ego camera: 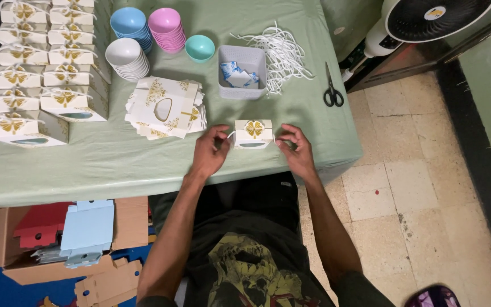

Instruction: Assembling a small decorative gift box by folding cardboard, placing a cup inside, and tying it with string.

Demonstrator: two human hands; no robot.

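A small white gift box (pixel 253 133) with a gold bow print stands near the front edge of the green-covered table (pixel 115 159). My left hand (pixel 210 152) pinches at its left side, where a thin white cord shows. On the box's right side, my right hand (pixel 295 149) has its fingers curled, touching or nearly touching it. Both hands flank the box at table level.
Flat unfolded boxes (pixel 166 107) lie left of the hands; finished boxes (pixel 44 68) are stacked at far left. Stacks of blue, pink, white and teal bowls (pixel 146 34), a grey tub of packets (pixel 242 72), white cords (pixel 282 54) and scissors (pixel 332 88) sit behind. A fan (pixel 427 17) stands right.
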